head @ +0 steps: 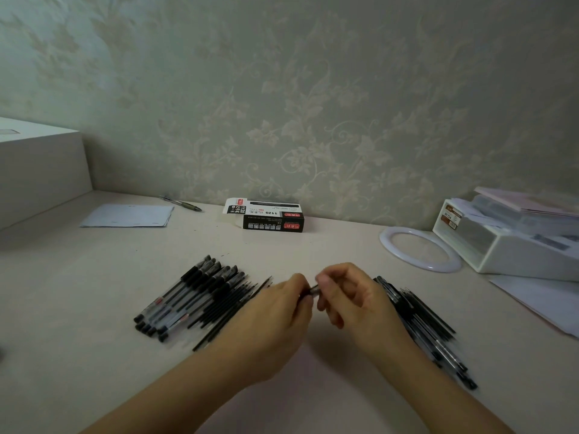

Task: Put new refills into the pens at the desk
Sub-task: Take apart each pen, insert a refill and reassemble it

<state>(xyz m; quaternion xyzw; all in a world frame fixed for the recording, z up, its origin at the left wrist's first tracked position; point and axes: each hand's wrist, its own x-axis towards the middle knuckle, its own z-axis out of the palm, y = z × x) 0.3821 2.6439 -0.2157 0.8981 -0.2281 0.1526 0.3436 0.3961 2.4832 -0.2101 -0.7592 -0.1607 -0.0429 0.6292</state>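
Pen (313,290) mostly hidden, pinched between left hand (282,311) and right hand (351,296) fingers; its tip unseen

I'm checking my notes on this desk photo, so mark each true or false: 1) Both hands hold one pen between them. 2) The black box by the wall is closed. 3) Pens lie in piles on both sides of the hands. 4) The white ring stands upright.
1) True: the left hand and right hand pinch one dark pen.
2) False: the black box has an open flap.
3) True: a left pile and a right pile.
4) False: the white ring lies flat on the desk.
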